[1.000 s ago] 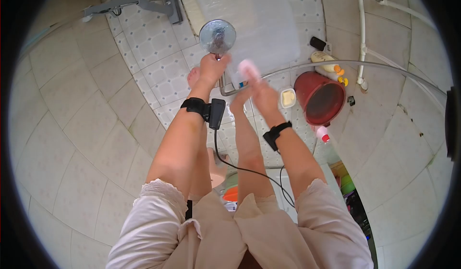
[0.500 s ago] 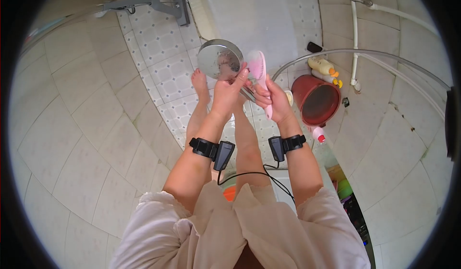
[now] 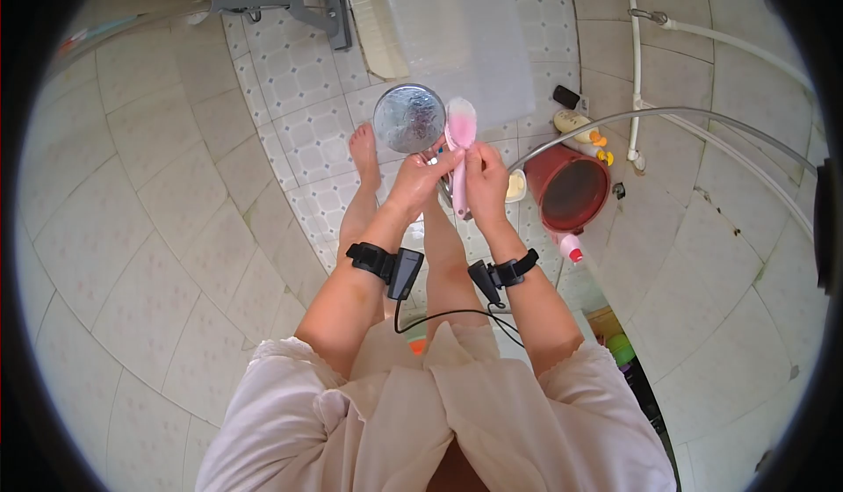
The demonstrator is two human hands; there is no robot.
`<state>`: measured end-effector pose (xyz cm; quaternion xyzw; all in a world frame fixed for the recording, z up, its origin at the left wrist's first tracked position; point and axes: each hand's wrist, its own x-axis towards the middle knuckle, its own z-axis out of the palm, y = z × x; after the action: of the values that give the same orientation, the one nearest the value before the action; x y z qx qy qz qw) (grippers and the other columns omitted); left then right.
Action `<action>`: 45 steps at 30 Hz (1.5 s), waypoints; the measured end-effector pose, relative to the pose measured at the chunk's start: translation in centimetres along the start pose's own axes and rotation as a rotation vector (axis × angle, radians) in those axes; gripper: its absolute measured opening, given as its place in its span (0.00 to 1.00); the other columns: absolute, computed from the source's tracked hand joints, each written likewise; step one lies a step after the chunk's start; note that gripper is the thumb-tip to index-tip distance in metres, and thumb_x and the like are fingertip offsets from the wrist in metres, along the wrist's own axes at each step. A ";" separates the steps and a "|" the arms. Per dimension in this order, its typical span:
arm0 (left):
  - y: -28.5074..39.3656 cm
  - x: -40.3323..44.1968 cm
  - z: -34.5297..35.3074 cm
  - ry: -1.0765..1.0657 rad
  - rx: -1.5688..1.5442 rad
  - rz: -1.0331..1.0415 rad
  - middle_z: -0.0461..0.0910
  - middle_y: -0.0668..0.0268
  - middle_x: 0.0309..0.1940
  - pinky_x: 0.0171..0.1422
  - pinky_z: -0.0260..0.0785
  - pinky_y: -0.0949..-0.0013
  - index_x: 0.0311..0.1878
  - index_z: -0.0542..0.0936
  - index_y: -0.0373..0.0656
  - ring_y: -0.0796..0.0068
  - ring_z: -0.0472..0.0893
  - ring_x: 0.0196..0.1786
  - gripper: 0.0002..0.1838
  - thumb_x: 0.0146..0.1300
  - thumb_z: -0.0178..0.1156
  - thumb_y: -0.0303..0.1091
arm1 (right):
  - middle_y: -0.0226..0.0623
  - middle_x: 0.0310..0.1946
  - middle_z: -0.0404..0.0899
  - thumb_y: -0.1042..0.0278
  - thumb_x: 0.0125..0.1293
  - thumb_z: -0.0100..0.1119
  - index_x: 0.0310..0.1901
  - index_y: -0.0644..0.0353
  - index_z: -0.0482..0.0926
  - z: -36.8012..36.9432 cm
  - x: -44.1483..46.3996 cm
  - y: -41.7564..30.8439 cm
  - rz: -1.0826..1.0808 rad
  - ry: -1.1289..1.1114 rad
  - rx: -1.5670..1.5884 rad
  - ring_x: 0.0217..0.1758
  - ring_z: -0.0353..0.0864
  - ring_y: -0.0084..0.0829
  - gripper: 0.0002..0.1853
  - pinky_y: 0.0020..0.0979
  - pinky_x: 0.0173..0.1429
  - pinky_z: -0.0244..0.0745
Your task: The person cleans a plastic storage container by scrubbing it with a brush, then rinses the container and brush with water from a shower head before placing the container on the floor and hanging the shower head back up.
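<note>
My left hand (image 3: pixel 416 184) is closed around the handle of a round, shiny shower head (image 3: pixel 410 119), its thumb reaching the pink brush. Close beside it on the right, my right hand (image 3: pixel 486 183) has its fingers closed at the handle of the pink brush (image 3: pixel 460 132), which stands with its head up next to the shower head. A metal hose (image 3: pixel 562 132) curves from behind my hands to the right. Just right of my right hand, a small white dish (image 3: pixel 515 186) with a pale yellow bar is on the floor.
A red bucket (image 3: pixel 572 190) stands right, with bottles (image 3: pixel 575 126) behind it and a pink bottle (image 3: pixel 570 246) in front. Farther off lie a dark phone-like object (image 3: pixel 565 97) and a translucent sheet (image 3: pixel 474 35). A grey mop (image 3: pixel 332 9) is at upper left; cables join my wrist bands.
The shower head and pink brush have come side by side. My right hand has moved left, close against my left hand, and the brush now stands more upright.
</note>
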<state>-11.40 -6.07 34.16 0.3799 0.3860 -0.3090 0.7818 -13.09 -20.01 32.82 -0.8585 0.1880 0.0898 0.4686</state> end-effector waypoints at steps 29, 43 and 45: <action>1.9 -4.5 -1.9 0.065 0.810 0.756 0.91 0.62 0.40 0.49 0.79 0.67 0.51 0.87 0.38 0.70 0.88 0.42 0.18 0.58 0.76 0.33 | 0.38 0.37 0.85 0.71 0.64 0.73 0.43 0.61 0.87 -5.2 8.3 -12.1 -0.283 -0.053 -0.076 0.33 0.86 0.31 0.08 0.31 0.42 0.82; 3.2 -6.4 0.1 -0.108 0.288 0.284 0.89 0.65 0.38 0.38 0.77 0.74 0.54 0.84 0.33 0.80 0.84 0.37 0.12 0.71 0.69 0.28 | 0.30 0.36 0.85 0.72 0.74 0.66 0.44 0.66 0.83 -3.4 8.1 -9.1 0.098 -0.001 0.588 0.33 0.83 0.19 0.06 0.25 0.41 0.81; 3.3 -6.4 0.2 -0.104 0.162 0.322 0.89 0.63 0.42 0.39 0.79 0.72 0.56 0.82 0.33 0.79 0.85 0.39 0.15 0.71 0.70 0.31 | 0.30 0.36 0.84 0.71 0.74 0.66 0.44 0.66 0.83 -3.3 8.3 -8.8 0.124 0.007 0.641 0.33 0.83 0.19 0.06 0.25 0.41 0.81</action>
<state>-12.09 -3.28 40.80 0.4820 0.2530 -0.2293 0.8069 -2.04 -20.48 38.65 -0.6546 0.2603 0.0515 0.7079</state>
